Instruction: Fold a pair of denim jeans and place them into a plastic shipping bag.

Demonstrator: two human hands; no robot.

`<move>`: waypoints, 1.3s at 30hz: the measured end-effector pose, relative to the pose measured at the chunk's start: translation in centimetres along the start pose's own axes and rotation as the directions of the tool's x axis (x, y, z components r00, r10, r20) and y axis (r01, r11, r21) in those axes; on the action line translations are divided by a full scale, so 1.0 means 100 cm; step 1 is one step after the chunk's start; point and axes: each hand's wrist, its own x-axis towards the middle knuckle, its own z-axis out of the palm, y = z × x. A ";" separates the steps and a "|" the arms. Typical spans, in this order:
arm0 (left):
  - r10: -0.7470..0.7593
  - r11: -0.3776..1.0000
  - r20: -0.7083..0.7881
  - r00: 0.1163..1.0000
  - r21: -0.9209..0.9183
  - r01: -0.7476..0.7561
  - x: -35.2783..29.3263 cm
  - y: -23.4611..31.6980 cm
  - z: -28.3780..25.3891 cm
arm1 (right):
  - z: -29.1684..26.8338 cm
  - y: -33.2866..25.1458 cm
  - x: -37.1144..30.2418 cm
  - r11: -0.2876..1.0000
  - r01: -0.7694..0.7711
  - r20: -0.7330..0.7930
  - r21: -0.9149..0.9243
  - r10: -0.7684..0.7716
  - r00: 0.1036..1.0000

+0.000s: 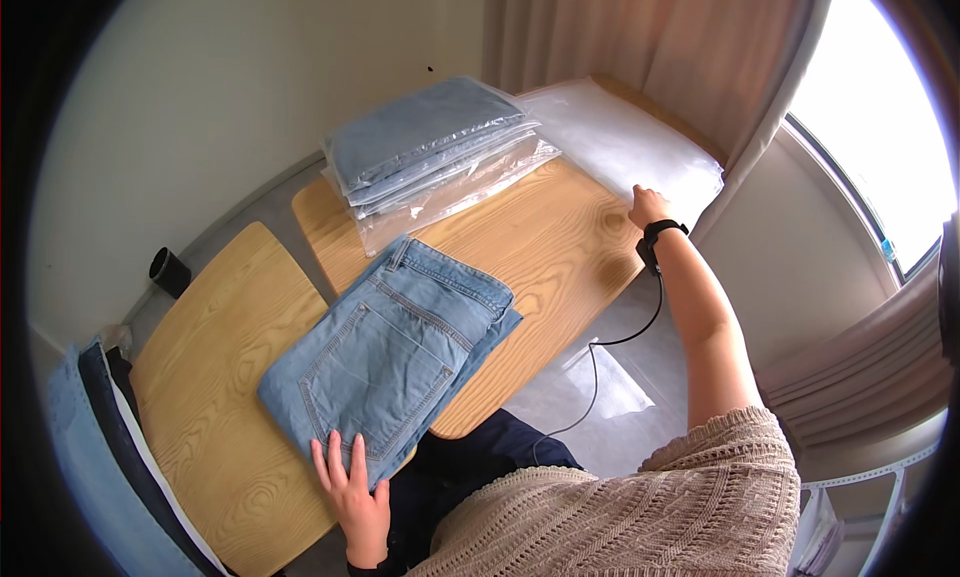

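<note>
A folded pair of light-blue jeans (390, 342) lies across two wooden tabletops, its back pocket facing up and the waistband toward the far right. My left hand (355, 497) rests on the near end of the jeans, fingers spread and flat. Far to the right, my right hand (650, 207) reaches to the near edge of a stack of clear plastic bags (620, 137). Its fingers are curled together at the bag edge, seemingly pinching it; the fingertips are partly hidden. A black band with a cable circles my right wrist.
Folded jeans in clear bags (430, 137) are piled at the back of the table (545, 237). More denim (100, 457) hangs at the left edge. A black cup-like container (170, 272) is by the wall. A cable (595, 377) dangles beside the table; curtains (640, 47) and a window stand right.
</note>
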 end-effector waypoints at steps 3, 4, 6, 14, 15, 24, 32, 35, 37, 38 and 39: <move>-0.003 1.000 0.009 1.000 0.006 0.003 0.002 0.002 0.000 | 0.023 0.014 0.019 1.000 0.002 -0.088 0.013 0.000 0.996; -0.001 1.000 0.011 1.000 0.008 0.001 0.003 0.002 0.000 | 0.027 0.018 0.025 1.000 0.009 -0.134 0.028 -0.005 0.991; 0.004 1.000 -0.005 1.000 0.013 -0.004 0.003 0.001 -0.001 | 0.036 0.028 0.037 0.998 0.066 -0.200 0.016 -0.061 0.978; 0.023 1.000 -0.017 1.000 0.021 -0.022 -0.001 0.000 0.000 | -0.026 0.014 0.021 0.189 -0.128 0.097 0.974 0.163 0.982; 0.023 1.000 -0.017 1.000 0.015 -0.023 -0.001 -0.001 0.000 | -0.041 0.003 0.013 0.154 -0.026 0.004 0.988 0.140 0.990; 0.024 0.999 0.056 0.998 0.026 -0.025 0.000 0.001 -0.015 | -0.203 -0.162 -0.157 -0.268 0.072 -0.216 0.961 -0.558 0.801; -0.131 0.482 -0.126 0.983 -0.875 -0.048 0.017 -0.024 -0.062 | -0.191 -0.295 -0.281 -0.308 -0.077 -0.300 0.948 -0.949 0.092; -0.180 0.407 -0.217 0.959 -0.904 -0.128 0.014 -0.038 -0.086 | -0.165 -0.328 -0.331 -0.373 -0.094 -0.381 0.923 -0.920 -0.089; -0.001 0.585 -0.101 0.995 -0.807 -0.081 0.013 -0.049 -0.101 | -0.159 -0.338 -0.351 -0.261 -0.095 -0.275 0.961 -0.941 -0.195; 0.006 0.588 -0.040 0.999 -0.808 -0.036 0.013 -0.043 -0.109 | -0.157 -0.341 -0.357 -0.223 -0.075 -0.235 0.972 -0.941 -0.245; 0.042 0.624 0.002 0.999 -0.781 -0.025 0.015 -0.045 -0.111 | -0.156 -0.344 -0.362 -0.186 -0.052 -0.193 0.981 -0.937 -0.291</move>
